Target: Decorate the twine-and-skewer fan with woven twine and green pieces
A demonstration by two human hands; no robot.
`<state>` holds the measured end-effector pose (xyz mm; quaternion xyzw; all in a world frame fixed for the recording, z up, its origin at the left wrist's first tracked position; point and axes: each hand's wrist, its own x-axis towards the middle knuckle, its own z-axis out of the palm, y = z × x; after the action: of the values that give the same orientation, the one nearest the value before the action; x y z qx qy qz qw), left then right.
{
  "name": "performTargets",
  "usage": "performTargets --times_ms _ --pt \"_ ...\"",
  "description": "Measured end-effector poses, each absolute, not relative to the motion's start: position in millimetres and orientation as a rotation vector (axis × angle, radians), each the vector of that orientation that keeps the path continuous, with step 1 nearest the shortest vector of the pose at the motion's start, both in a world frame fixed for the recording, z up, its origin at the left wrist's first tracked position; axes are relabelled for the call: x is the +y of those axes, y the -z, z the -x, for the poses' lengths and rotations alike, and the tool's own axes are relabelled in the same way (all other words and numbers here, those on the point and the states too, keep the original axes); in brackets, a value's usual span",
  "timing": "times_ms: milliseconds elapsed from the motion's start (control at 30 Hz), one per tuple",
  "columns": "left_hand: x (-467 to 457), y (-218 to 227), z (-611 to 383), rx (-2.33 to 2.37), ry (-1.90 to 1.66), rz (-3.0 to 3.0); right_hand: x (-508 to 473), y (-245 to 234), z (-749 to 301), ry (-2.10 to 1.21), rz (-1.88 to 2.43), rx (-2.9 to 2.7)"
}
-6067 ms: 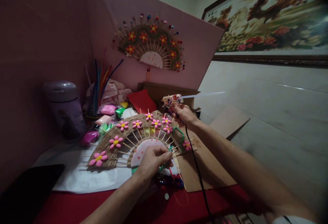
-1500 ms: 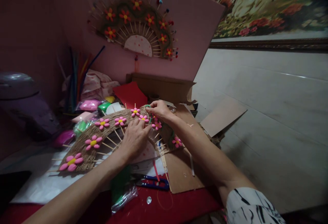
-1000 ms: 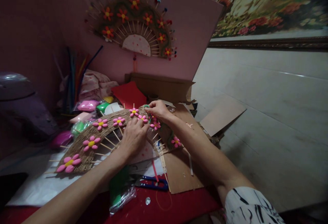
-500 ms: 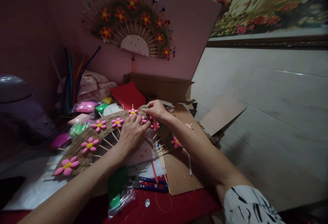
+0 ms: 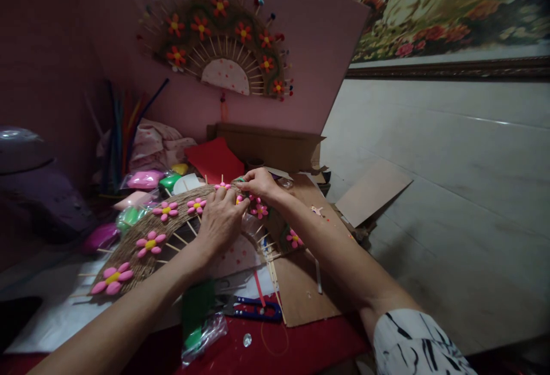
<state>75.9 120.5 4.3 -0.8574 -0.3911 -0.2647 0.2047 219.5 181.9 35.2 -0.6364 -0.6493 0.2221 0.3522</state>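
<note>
A half-round fan of jute twine and wooden sticks (image 5: 141,235), dotted with pink clay flowers (image 5: 150,243), lies on white paper. My left hand (image 5: 220,220) rests flat on its upper arc, fingers stretched over the twine near a pink flower. My right hand (image 5: 258,182) is curled at the fan's top edge, fingertips pinched on a thin green strip (image 5: 239,180) beside the flowers. The two hands nearly touch.
A finished fan with red flowers (image 5: 219,40) hangs on the pink board behind. Blue-handled scissors (image 5: 253,308) and a bag of green clay (image 5: 198,323) lie on the red cloth in front. Clay packets, pipe cleaners (image 5: 124,129), a cardboard box (image 5: 275,146) and a purple jar (image 5: 30,180) crowd the back.
Earlier my right hand held a glue gun above the fan; it is gone from that hand now. Over the last second both hands crept slightly up along the fan's top arc.
</note>
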Motion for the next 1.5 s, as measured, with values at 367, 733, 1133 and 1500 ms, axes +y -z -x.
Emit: performTargets --times_ms 367,733,1133,1500 --pt "124.7 -4.9 -77.4 -1.112 0.681 2.363 184.3 -33.8 -214.5 -0.595 1.643 -1.691" --pt "127.7 -6.9 -77.0 -1.083 0.71 2.378 184.4 -36.3 -213.6 -0.596 1.644 -1.72" --pt "126.1 -11.8 -78.4 -1.096 0.693 2.421 183.3 -38.4 -212.4 -0.573 1.677 -1.722" --pt "171.0 -32.5 -64.3 -1.304 0.983 2.517 180.5 -38.8 -216.2 -0.483 1.695 -1.784"
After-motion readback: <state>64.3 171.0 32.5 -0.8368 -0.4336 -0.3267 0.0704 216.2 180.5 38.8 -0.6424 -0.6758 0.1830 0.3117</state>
